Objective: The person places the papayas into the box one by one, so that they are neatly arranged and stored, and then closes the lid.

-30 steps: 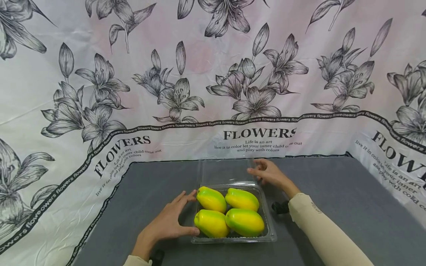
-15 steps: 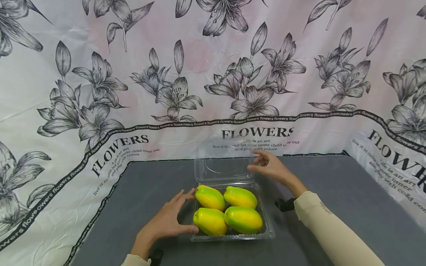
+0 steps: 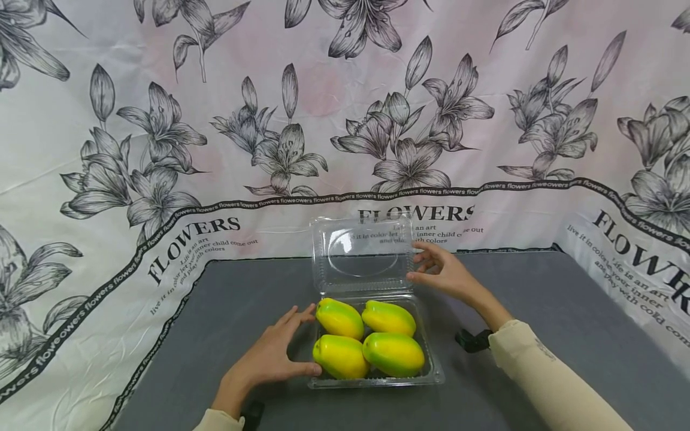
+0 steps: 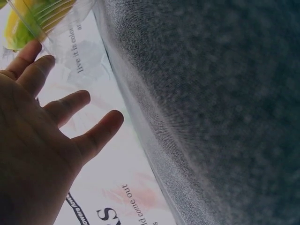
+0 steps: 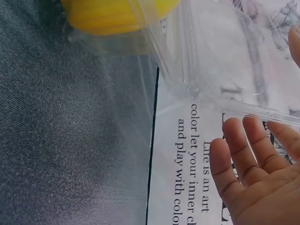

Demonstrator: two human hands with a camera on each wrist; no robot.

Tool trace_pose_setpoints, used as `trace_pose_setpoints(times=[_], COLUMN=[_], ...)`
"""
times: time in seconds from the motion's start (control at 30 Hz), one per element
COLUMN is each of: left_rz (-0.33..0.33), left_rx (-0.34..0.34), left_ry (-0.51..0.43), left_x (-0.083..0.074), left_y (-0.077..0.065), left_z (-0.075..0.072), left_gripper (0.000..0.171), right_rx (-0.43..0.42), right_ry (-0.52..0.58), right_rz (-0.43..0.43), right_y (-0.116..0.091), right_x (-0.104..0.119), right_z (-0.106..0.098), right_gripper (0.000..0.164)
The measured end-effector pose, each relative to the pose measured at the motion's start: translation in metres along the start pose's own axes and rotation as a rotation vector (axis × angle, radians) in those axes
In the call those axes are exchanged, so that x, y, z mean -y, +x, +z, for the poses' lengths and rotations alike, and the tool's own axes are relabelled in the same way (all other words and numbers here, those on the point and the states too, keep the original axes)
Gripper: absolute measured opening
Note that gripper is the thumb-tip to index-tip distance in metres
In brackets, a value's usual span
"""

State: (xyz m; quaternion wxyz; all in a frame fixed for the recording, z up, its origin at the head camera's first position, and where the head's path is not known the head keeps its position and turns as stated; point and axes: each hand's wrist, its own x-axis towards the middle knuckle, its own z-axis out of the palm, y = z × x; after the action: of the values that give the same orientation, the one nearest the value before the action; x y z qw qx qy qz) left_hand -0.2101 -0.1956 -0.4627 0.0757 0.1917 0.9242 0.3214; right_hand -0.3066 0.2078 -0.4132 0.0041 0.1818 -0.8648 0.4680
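Note:
A clear plastic clamshell container point(image 3: 377, 384) holds several yellow-green fruits point(image 3: 393, 354), shaped like small papayas. Its hinged clear lid point(image 3: 361, 254) stands raised at the back, leaning slightly away. My left hand point(image 3: 269, 353) lies along the container's left side, fingers spread, with thumb and fingertips right at the wall. In the left wrist view, the left hand's fingers point(image 4: 65, 108) extend loosely, two of them at the plastic. My right hand point(image 3: 447, 272) is at the lid's right edge. Its fingertips point(image 5: 233, 129) meet the lid's edge in the right wrist view, the thumb well apart from them.
The container rests on a grey cloth-covered table point(image 3: 259, 275). Behind it and to both sides hangs a white curtain point(image 3: 291, 227) printed with flowers and lettering. A black strap point(image 3: 473, 340) shows at the right wrist.
The lid has swung up from leaning far back to nearly upright, my right hand staying at its right edge. My left hand has stayed at the container's left side.

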Motion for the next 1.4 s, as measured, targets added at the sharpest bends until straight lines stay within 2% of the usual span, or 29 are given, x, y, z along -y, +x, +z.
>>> trace_pose_setpoints(times=[0.37, 1.03, 1.27, 1.4], left_rz=[-0.014, -0.011, 0.002, 0.005], left_rx=[0.000, 0.003, -0.010, -0.019], left_ry=[0.016, 0.023, 0.043, 0.053], left_x=[0.001, 0.000, 0.000, -0.001], left_y=[0.001, 0.001, 0.001, 0.001], left_z=[0.001, 0.000, 0.001, 0.001], left_gripper=[0.097, 0.092, 0.092, 0.094], right_rx=[-0.003, 0.033, 0.043, 0.055], right_ry=[-0.002, -0.063, -0.061, -0.054], right_rz=[-0.141, -0.263, -0.281, -0.249], right_y=[-0.017, -0.054, -0.066, -0.073], right_x=[0.004, 0.004, 0.000, -0.003], right_z=[-0.003, -0.005, -0.004, -0.001], right_gripper=[0.077, 0.082, 0.080, 0.078])
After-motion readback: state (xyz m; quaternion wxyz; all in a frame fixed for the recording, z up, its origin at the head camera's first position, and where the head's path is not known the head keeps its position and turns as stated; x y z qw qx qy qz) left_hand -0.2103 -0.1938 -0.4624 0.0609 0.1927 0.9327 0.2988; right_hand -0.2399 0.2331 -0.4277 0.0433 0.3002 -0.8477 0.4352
